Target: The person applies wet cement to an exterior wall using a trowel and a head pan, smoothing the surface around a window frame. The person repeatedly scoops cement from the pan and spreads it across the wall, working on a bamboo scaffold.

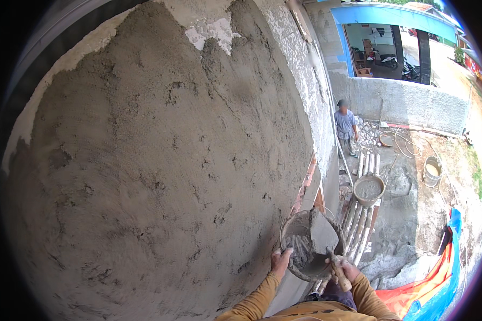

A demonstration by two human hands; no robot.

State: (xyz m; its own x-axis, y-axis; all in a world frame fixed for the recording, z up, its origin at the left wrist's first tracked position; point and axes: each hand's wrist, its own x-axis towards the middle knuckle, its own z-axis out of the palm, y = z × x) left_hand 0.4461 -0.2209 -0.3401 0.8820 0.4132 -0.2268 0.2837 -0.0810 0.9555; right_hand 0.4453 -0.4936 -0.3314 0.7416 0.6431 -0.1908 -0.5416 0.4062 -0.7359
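Observation:
My left hand (280,262) is closed on the left rim of a round bucket (285,231), its thumb over the edge. Grey wet mortar (300,247) lies inside. In my right hand (349,269) is the wooden handle of a trowel (324,233), at the bucket's near right edge. The trowel's flat, mortar-coated blade lies across the bucket's opening, pointing away from me. Whether my right fingers also grip the rim is hidden. To the left rises a wall (160,134) covered in rough, damp grey mortar.
Bamboo poles (358,224) run side by side below, with a second mortar bucket (369,188) on them. A person (345,127) stands beyond, near the wall. A pale bucket (432,172) sits on the ground at right; an orange and blue tarp (431,283) lies lower right.

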